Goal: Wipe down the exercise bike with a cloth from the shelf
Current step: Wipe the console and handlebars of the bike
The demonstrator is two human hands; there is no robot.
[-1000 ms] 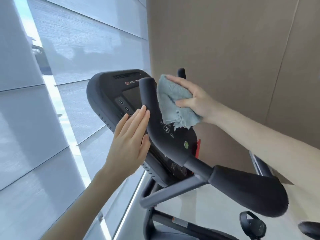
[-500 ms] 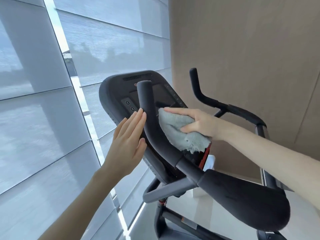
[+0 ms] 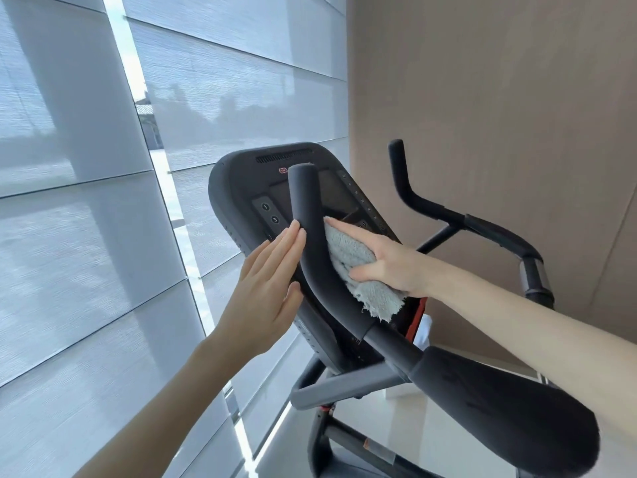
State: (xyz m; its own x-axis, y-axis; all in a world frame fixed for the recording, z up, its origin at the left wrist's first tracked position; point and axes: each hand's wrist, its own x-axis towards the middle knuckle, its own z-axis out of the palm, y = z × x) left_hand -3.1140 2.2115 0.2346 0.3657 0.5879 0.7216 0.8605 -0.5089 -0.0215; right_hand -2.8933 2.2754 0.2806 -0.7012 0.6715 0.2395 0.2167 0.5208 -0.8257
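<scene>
Nearest, the padded handlebar (image 3: 499,419) of the exercise bike (image 3: 348,382) curves up. The left grip (image 3: 267,288), fingers straight and together, lies flat on the bar's left side. The right grip (image 3: 389,263) clutches the grey cloth (image 3: 346,255) against its right side, before the console (image 3: 238,188).

bare left hand (image 3: 267,288); bare right hand (image 3: 389,267); forearms uncovered
</scene>
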